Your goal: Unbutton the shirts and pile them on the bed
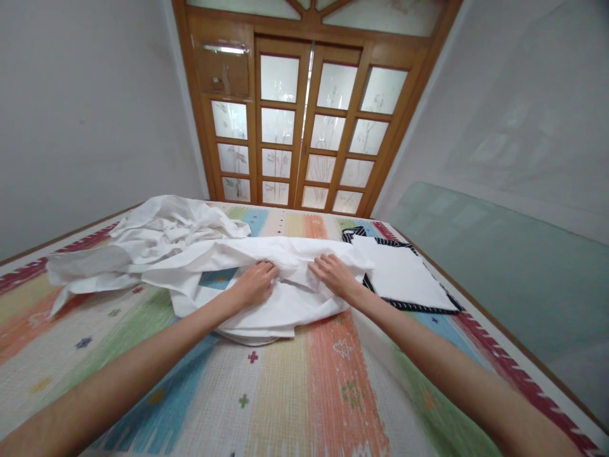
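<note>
My left hand (257, 282) was curled shut, its fingers bunched around a fold of the white sheet (285, 308). My right hand (333, 274) lay flatter just beside it on the same raised fold, fingers stretched forward over the cloth; I could not tell whether it pinched the fabric or only pressed on it. The two hands were close together but apart.

The sheet lay rumpled across the middle of the striped cover (304, 393), its near edge spilling towards me. It ran leftwards into a crumpled white heap (166, 231). To the right, touching the sheet's end, a folded white cloth (404, 276) lay flat on a dark piece with white-striped trim (358, 233). Beyond everything stood a wooden door with frosted panes (309, 114).
</note>
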`<state>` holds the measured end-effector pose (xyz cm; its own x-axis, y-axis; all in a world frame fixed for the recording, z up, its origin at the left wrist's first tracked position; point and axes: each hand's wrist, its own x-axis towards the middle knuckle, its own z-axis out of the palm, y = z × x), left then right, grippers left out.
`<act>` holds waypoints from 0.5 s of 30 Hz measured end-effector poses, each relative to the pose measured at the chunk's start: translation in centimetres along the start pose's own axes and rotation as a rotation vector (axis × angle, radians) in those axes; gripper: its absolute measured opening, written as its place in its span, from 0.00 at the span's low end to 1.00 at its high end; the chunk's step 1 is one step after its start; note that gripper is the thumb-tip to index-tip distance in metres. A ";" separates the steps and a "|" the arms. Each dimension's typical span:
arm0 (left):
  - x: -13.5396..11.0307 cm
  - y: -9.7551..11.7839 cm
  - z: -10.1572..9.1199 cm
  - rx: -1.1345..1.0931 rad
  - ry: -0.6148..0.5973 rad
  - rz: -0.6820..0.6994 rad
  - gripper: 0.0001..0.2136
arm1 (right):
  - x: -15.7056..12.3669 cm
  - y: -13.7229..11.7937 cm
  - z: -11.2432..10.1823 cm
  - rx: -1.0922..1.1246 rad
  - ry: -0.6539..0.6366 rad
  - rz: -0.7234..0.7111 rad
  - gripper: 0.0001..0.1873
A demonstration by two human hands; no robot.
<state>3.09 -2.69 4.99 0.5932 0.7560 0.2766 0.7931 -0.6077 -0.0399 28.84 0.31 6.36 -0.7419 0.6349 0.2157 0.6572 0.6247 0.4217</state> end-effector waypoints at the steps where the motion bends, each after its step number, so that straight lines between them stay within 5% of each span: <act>1: -0.2 -0.1 0.1 -0.004 0.045 0.008 0.16 | 0.2 0.4 0.1 0.069 0.019 0.086 0.15; 5: -0.6 -0.6 0.5 -0.005 0.203 -0.004 0.27 | 1.5 2.0 -0.7 0.532 0.305 0.396 0.12; 8: -0.2 -1.2 0.8 -0.038 0.285 0.003 0.27 | 2.6 2.4 -2.0 0.850 0.498 0.483 0.11; 11: 0.6 -1.6 1.1 -0.046 0.315 -0.014 0.24 | 3.1 1.9 -3.2 0.938 0.469 0.346 0.07; 15: 1.7 -2.0 1.4 -0.019 0.322 -0.003 0.18 | 2.2 -0.5 -3.8 0.633 0.246 0.067 0.11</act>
<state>2.72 0.16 4.16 0.5142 0.6438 0.5667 0.7903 -0.6124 -0.0213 26.32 -0.31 9.94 -0.6560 0.6068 0.4488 0.5989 0.7804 -0.1797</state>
